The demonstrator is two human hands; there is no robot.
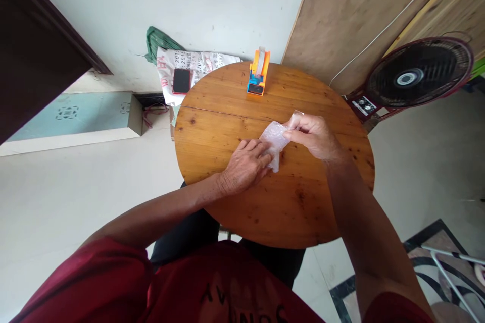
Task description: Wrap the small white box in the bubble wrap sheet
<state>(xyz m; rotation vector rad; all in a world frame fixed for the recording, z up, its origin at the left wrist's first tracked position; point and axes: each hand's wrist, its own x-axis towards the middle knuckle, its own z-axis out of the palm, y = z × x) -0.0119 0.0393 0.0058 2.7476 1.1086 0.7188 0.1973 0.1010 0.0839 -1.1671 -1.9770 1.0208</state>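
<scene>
A small piece of bubble wrap [275,136] lies on the round wooden table [227,121], between my two hands. My left hand [248,164] rests over its lower left part, fingers laid on the wrap and the table. My right hand [312,133] pinches the upper right end between thumb and fingers, where a clear, shiny strip sticks out above the fingertips. Whether anything is inside the wrap cannot be seen. At the back of the table stands an orange and blue tape dispenser [258,73] with a roll of clear tape.
Beyond the table's back left edge, a dark phone [181,81] lies on a printed white sack [204,62], with a green bag [161,43] behind it. A large fan [413,75] stands past the right edge. Walls rise behind the table.
</scene>
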